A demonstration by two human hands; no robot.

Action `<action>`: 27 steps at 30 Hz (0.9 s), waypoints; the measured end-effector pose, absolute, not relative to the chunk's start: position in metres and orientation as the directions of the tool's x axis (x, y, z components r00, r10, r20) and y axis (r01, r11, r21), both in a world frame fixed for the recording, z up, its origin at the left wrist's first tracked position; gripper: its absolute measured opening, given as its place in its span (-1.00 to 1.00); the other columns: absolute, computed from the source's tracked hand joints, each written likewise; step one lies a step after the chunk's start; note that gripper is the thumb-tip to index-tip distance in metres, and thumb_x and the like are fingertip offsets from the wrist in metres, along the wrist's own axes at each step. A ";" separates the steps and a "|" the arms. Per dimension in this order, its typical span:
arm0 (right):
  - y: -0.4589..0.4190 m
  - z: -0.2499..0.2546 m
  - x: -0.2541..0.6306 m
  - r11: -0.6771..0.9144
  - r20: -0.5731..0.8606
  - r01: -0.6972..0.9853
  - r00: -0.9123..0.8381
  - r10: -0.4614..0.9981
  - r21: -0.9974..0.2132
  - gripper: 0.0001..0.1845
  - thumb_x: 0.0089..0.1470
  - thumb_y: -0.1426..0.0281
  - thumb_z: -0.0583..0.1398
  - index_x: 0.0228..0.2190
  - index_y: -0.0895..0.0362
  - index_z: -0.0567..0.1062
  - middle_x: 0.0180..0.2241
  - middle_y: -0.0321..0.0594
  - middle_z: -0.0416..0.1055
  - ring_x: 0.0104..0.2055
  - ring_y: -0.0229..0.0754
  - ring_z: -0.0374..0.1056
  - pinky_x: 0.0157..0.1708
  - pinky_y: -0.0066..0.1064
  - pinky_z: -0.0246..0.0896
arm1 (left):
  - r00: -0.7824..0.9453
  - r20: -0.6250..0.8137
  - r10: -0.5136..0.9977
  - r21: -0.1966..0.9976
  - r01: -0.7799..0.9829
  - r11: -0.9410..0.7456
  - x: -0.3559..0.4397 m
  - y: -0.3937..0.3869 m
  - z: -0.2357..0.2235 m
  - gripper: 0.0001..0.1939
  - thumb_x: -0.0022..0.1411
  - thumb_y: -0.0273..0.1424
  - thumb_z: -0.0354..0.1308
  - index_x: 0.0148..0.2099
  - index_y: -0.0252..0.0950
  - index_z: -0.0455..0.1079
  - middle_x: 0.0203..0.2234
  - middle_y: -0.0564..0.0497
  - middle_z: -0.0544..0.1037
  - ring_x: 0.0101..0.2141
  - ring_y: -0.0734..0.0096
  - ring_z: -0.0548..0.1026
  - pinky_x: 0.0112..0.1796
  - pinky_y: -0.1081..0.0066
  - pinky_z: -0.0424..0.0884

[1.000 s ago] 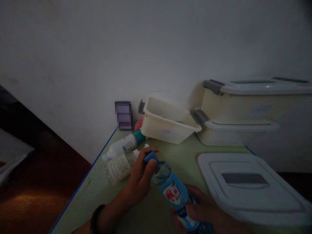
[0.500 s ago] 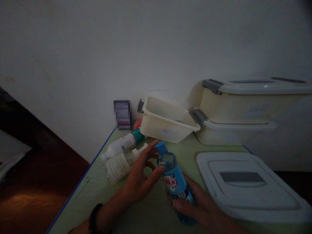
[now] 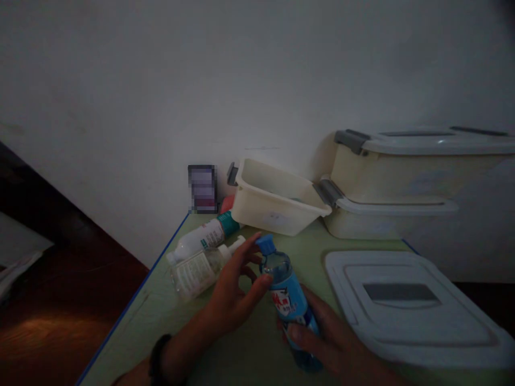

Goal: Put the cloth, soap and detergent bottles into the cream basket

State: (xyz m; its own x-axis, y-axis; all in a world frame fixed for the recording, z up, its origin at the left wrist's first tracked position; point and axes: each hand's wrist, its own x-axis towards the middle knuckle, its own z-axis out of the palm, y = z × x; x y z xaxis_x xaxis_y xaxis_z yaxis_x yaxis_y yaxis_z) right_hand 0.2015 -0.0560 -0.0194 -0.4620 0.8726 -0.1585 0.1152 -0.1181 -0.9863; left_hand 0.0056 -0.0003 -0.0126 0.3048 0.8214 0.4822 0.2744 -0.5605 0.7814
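A clear bottle with a blue cap and a blue label [image 3: 290, 300] leans to the left above the table. My right hand [image 3: 325, 338] is wrapped round its lower part, with the thumb across the label. My left hand [image 3: 235, 292], wearing a dark band on the wrist, is beside the bottle's neck with curved fingers spread apart. Its index fingertip is at the cap and its thumb at the bottle's shoulder; whether they press on it I cannot tell. Behind my left hand lie a clear pump bottle [image 3: 195, 273] and a white bottle with a green end [image 3: 201, 238].
An open cream bin [image 3: 273, 212] stands at the back by the wall. Two lidded cream boxes [image 3: 374, 177] are stacked to its right. A loose white lid [image 3: 402, 327] lies at the right of the green table [image 3: 132, 327]. A blurred-out dark-framed rectangle [image 3: 203, 187] stands at back left.
The bottle and both hands stay in nearly the same place. My right hand's thumb has shifted slightly up the label, and the bottle appears turned a little.
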 end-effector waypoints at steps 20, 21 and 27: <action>-0.056 -0.023 0.202 -0.052 -0.109 0.124 -0.510 0.854 -0.991 -0.42 0.07 0.10 0.12 0.06 0.11 0.20 -0.27 -0.14 0.31 -0.27 -0.20 0.26 -0.30 -0.33 0.21 | 0.385 0.537 0.750 0.732 0.230 -0.642 0.007 -0.004 -0.012 -0.37 0.20 -0.35 0.09 0.26 -0.10 -0.07 -0.12 -0.11 0.37 -0.26 0.38 0.39 -0.41 0.50 0.44; -0.056 -0.024 0.202 -0.049 -0.105 0.122 -0.511 0.853 -0.991 -0.42 0.08 0.11 0.12 0.07 0.11 0.20 -0.27 -0.15 0.31 -0.28 -0.20 0.26 -0.30 -0.34 0.21 | 0.389 0.536 0.749 0.730 0.232 -0.643 0.007 -0.004 -0.011 -0.37 0.20 -0.36 0.09 0.26 -0.10 -0.08 -0.12 -0.11 0.37 -0.25 0.37 0.38 -0.41 0.50 0.44; -0.055 -0.024 0.200 -0.042 -0.103 0.129 -0.510 0.854 -0.991 -0.41 0.07 0.10 0.11 0.06 0.12 0.21 -0.31 -0.17 0.30 -0.31 -0.21 0.24 -0.34 -0.37 0.19 | 0.392 0.540 0.744 0.724 0.234 -0.649 0.008 -0.004 -0.011 -0.38 0.22 -0.37 0.07 0.26 -0.10 -0.09 -0.13 -0.11 0.35 -0.24 0.38 0.38 -0.40 0.52 0.44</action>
